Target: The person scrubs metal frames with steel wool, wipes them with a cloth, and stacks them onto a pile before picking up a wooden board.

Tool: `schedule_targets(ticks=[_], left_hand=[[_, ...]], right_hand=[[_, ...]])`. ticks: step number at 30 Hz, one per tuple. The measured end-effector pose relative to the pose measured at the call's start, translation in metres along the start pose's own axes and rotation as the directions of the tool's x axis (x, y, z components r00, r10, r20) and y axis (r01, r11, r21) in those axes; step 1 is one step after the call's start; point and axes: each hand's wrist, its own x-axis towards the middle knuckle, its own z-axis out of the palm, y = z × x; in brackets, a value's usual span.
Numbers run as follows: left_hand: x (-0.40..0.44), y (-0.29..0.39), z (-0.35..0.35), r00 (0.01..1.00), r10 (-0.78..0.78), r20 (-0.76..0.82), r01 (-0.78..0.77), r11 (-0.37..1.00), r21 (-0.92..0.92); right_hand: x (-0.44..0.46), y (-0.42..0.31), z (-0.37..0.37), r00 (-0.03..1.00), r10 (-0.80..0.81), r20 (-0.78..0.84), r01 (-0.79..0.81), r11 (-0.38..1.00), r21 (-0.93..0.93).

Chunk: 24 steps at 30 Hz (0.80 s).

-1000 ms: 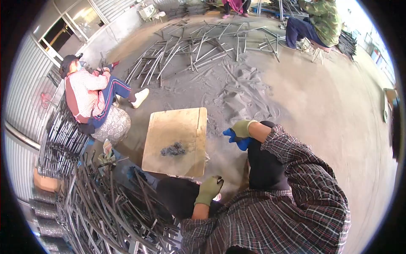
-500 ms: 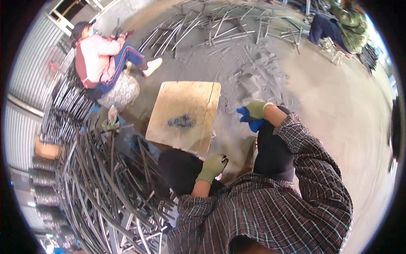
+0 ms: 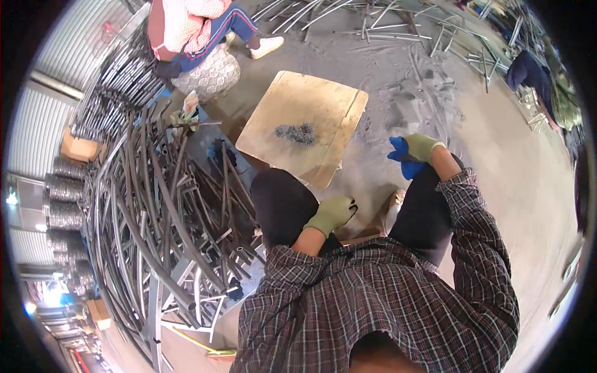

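My left hand (image 3: 334, 214), in a pale green glove, rests by my left thigh with its fingers curled in. A dark edge shows at its fingertips, and whatever lies inside the curl is hidden. Over my right knee is my right hand (image 3: 418, 151), in a green glove with blue fingers. Its fingers and thumb are apart, with nothing visible between them. A worn, tan square board (image 3: 317, 96) stands in front of my knees, apart from both hands. On it lies a small heap of dark bits (image 3: 296, 133), too small to name.
Bent metal tubes (image 3: 140, 211) are heaped at my left, close to my leg. A seated person (image 3: 186, 31) is at the upper left, another person (image 3: 535, 81) at the far right. Thin metal frames (image 3: 385, 28) lie on the floor ahead, beyond grey dust (image 3: 423, 99).
My view has tilted down and turned left, so the board and people appear higher and further right. Both hands keep nearly the same pose near my legs.
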Motion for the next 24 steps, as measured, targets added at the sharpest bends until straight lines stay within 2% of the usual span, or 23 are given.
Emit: schedule_targets(ticks=[4, 7, 10, 13, 16, 17, 18, 19, 24], left_hand=[[0.001, -0.003, 0.005, 1.0, -0.008, -0.017, 0.008, 1.0, -0.001], [-0.001, 0.001, -0.003, 1.0, -0.005, 0.017, 0.005, 1.0, -0.014], [0.001, -0.001, -0.001, 0.999, 0.008, 0.036, -0.007, 1.0, -0.007], [0.005, -0.007, 0.006, 0.998, 0.053, 0.022, -0.054, 0.998, 0.042], [0.009, -0.013, 0.018, 0.997, 0.075, 0.035, -0.077, 0.995, 0.06], [0.013, -0.018, 0.027, 0.995, 0.101, 0.029, -0.102, 0.993, 0.058], [0.015, -0.025, 0.031, 0.994, 0.112, 0.016, -0.113, 0.992, 0.055], [0.003, -0.01, 0.012, 0.997, 0.066, -0.035, -0.065, 0.998, 0.027], [0.0, 0.001, 0.0, 0.999, -0.036, 0.033, 0.035, 0.999, 0.041]], right_hand=[[0.003, -0.003, -0.002, 0.997, 0.059, 0.054, -0.057, 0.998, -0.039], [-0.002, -0.004, -0.006, 0.99, 0.098, 0.1, -0.1, 0.995, 0.019], [-0.006, -0.008, -0.007, 0.998, 0.054, 0.022, -0.053, 0.998, -0.015], [0.011, 0.011, 0.007, 0.997, 0.075, 0.023, -0.072, 0.992, -0.107], [-0.009, -0.017, -0.024, 0.997, 0.053, 0.06, -0.052, 0.999, -0.006], [-0.003, 0.004, 0.0, 0.999, 0.045, -0.008, -0.046, 0.994, -0.103], [-0.008, 0.004, -0.001, 0.999, 0.048, -0.003, -0.048, 0.996, -0.074], [-0.012, -0.004, -0.008, 0.999, 0.039, 0.007, -0.039, 0.998, -0.045], [-0.025, -0.02, -0.017, 1.0, -0.004, -0.005, 0.004, 0.998, -0.058]])
